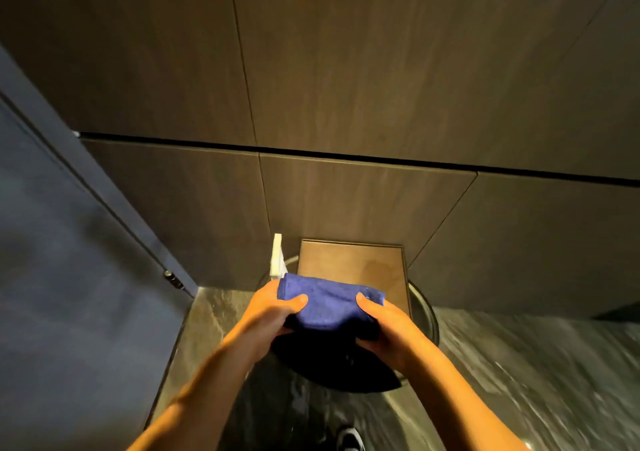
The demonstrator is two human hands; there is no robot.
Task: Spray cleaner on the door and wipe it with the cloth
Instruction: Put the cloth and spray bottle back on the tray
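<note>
A folded blue cloth (pixel 329 307) is held in front of me at waist height. My left hand (pixel 273 315) grips its left end and my right hand (pixel 384 329) grips its right end, thumbs on top. Just behind the left hand a white spray bottle head (pixel 277 255) sticks up; its body is hidden. The dark blue door (pixel 69 260) stands at the left, with a hinge or latch (pixel 173 279) near its lower edge. Both hands are apart from the door.
Brown wall panels (pixel 346 87) fill the view ahead. A brown square-topped unit (pixel 353 270) stands below the hands over a round dark base (pixel 426 315). The floor (pixel 536 381) is dark marbled stone. My shoe (pixel 349 440) shows at the bottom.
</note>
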